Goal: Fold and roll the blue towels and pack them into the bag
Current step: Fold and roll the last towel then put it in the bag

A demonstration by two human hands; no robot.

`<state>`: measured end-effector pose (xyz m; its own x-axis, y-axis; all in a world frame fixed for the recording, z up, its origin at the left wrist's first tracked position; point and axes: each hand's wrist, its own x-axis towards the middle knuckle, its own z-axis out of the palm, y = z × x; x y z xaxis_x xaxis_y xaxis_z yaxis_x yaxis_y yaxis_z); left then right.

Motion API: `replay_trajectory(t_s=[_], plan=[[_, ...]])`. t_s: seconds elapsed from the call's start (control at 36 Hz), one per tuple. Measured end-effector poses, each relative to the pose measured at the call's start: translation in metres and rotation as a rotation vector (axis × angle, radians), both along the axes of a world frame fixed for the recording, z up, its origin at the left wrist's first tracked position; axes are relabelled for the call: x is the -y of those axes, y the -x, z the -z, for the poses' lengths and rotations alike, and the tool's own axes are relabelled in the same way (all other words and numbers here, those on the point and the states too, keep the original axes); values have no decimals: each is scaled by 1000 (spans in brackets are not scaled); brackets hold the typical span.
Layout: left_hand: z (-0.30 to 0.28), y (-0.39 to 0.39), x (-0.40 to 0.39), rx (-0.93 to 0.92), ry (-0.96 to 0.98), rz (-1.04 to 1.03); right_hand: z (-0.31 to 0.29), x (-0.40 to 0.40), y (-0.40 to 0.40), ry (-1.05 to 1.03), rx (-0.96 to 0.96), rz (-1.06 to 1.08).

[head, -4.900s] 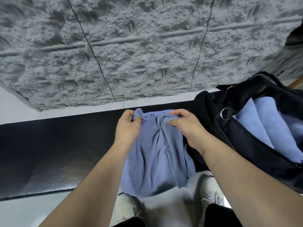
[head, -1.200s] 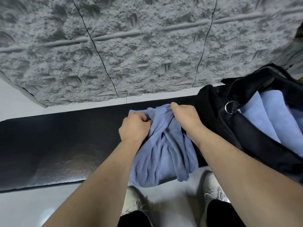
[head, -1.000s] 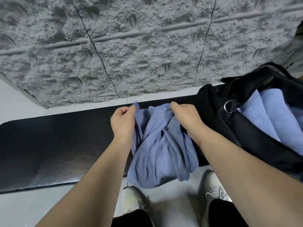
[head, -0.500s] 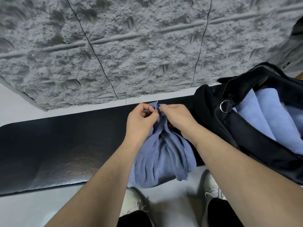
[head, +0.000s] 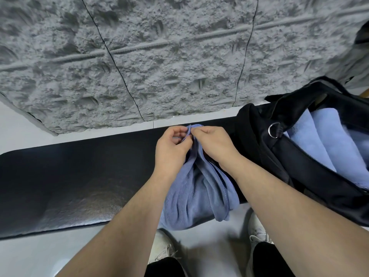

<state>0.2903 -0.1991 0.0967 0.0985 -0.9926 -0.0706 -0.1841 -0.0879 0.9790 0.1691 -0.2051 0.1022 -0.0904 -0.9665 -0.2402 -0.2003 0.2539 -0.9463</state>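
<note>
A crumpled blue towel (head: 196, 192) hangs from both my hands over the front edge of a black bench (head: 79, 172). My left hand (head: 171, 148) and my right hand (head: 214, 142) meet at the towel's top edge and both pinch it, fingertips almost touching. The towel's lower part droops past the bench toward the floor. To the right an open black bag (head: 299, 156) stands on the bench, with light blue towels (head: 327, 144) lying inside it.
A rough grey stone-textured wall (head: 159, 56) rises behind the bench. The pale floor (head: 40, 254) lies below, with my white shoes (head: 163, 250) near the bench's front edge. A metal ring (head: 274, 130) hangs on the bag's strap.
My hands, earlier spread apart along the towel's top edge, have come together, bunching the towel into a narrow hanging bundle. The bag has not moved.
</note>
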Motion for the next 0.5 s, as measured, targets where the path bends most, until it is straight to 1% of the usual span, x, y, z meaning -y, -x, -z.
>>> replay_trajectory(t_s=[0.14, 0.25, 0.31, 0.42, 0.5], plan=[[1, 0, 1, -73, -73, -119, 0, 0, -3, 37, -97, -47], [3, 1, 1, -129, -115, -143, -1, -1, -5, 121, -260, -142], [4, 1, 1, -176, -140, -149, -1, -2, -6, 119, -313, -203], [6, 2, 1, -198, -190, -199, 5, -2, -6, 92, -362, -301], [6, 2, 0, -302, -254, -227, 8, -2, -3, 99, -353, -354]])
